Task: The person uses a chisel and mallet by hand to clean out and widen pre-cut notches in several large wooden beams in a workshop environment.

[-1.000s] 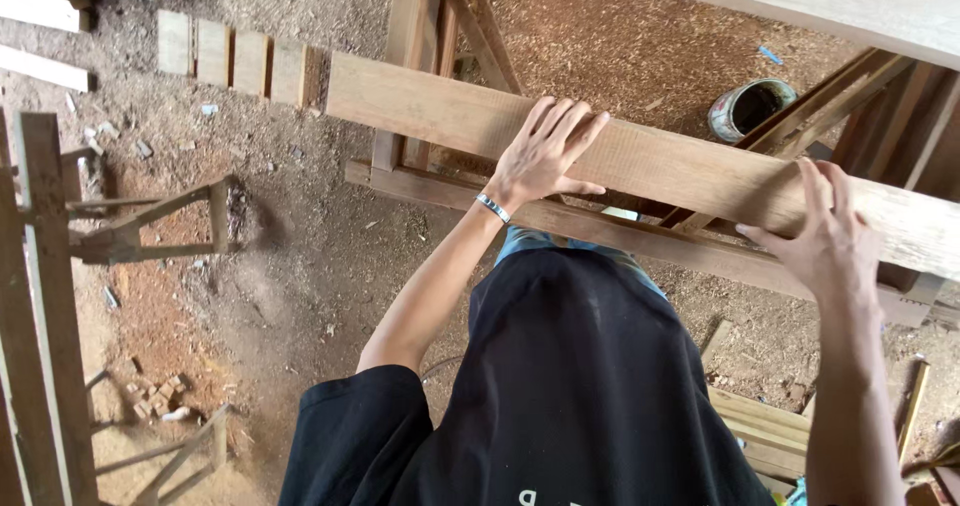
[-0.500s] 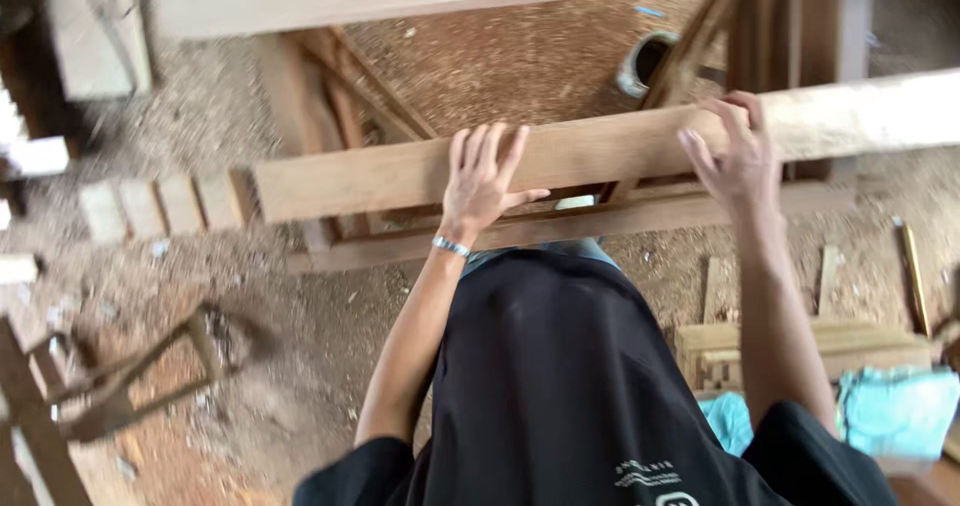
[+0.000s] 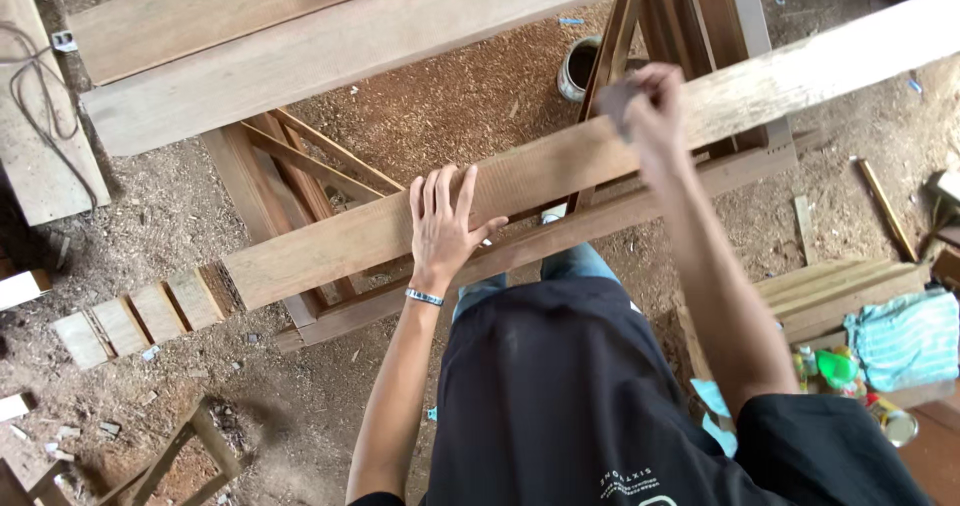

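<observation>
A long pale wooden plank [image 3: 540,181] lies across a wooden frame [image 3: 320,181], sloping up to the right in the head view. My left hand [image 3: 445,221] rests flat on the plank's middle with fingers spread; a thin bracelet sits at the wrist. My right hand [image 3: 650,101] is farther right on the same plank, fingers curled around a small grey-brown pad [image 3: 612,101] that is blurred. My dark shirt fills the lower middle of the view.
Two wide boards [image 3: 300,36] lie beyond the plank. A tin can [image 3: 578,66] stands on the sawdust floor. A cable [image 3: 40,76] runs at the left, short slats [image 3: 140,316] lower left, stacked planks [image 3: 840,291] and a turquoise cloth [image 3: 905,336] at right.
My right hand went from lying flat with spread fingers to curled on the plank. The left hand stays flat. The view has turned, so the plank now slopes the other way.
</observation>
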